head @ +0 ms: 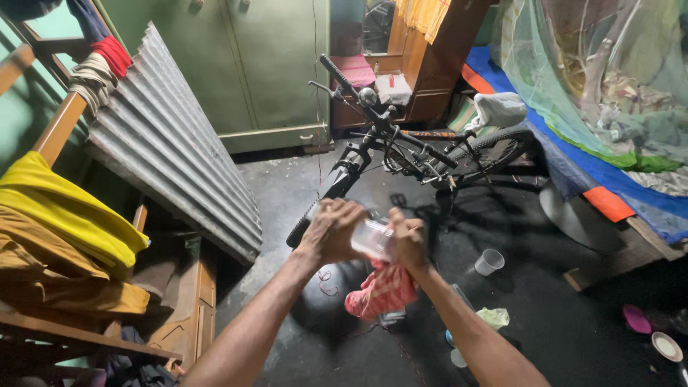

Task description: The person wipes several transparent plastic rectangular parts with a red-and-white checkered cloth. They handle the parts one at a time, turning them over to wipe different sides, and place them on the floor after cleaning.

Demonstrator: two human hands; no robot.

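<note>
Dark concrete floor (pixel 301 344) fills the room underfoot. Left hand (pixel 331 233) and right hand (pixel 410 240) meet in front, both closed around a clear plastic container (pixel 373 238) held between them. A red cloth (pixel 382 290) hangs just below the right hand. Right of it, a white cup (pixel 489 261) stands on the floor. Beyond the hands, a black bicycle (pixel 401 147) stands, with a corrugated metal sheet (pixel 172 143) off to the left.
</note>
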